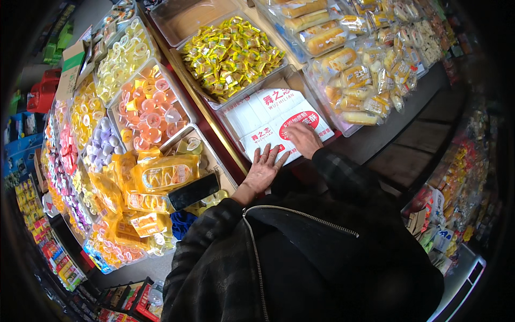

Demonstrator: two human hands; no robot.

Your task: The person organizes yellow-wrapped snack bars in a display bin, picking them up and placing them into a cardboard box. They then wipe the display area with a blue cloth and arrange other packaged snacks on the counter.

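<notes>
A flattened white cardboard sheet (251,114) with red print lies in a clear plastic bin (287,76) in front of me. My left hand (265,167) rests flat on the sheet's near left part, fingers spread. On its right part, over a red oval, lies my right hand (301,139), its fingers slightly bent. Neither hand grips anything that shows. Just beyond the sheet, a bin holds a heap of yellow-wrapped candies (233,56).
Jelly cups (149,106) fill bins at the left. Nearer me are orange snack packets (165,173) and a black smartphone (194,192). Packaged bread rolls (354,80) fill bins at the right. A gold-coloured edge strip (201,102) runs left of the sheet's bin.
</notes>
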